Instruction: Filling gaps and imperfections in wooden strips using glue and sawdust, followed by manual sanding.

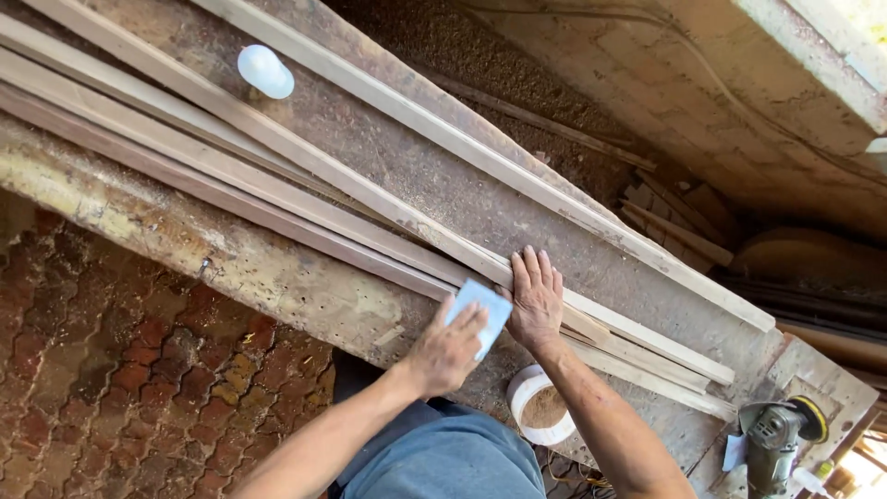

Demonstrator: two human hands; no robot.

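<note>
Wooden strips (370,199) lie along the workbench (277,277). Left hand (448,349) presses a pale blue sanding pad (480,310) on their near edge; right hand (534,300) lies flat, pinning them just beside. Best stroke along the grain.

Left hand (450,349) curled in a grip, right hand (534,300) flat.

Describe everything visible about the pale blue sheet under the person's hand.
The pale blue sheet is a small, thin, roughly rectangular piece, possibly sandpaper or cloth; its material cannot be told. It lies flat on the wooden strips at the near edge of the workbench. The left hand presses on its lower part, fingers covering it, while the right hand rests beside its upper right corner.
</note>
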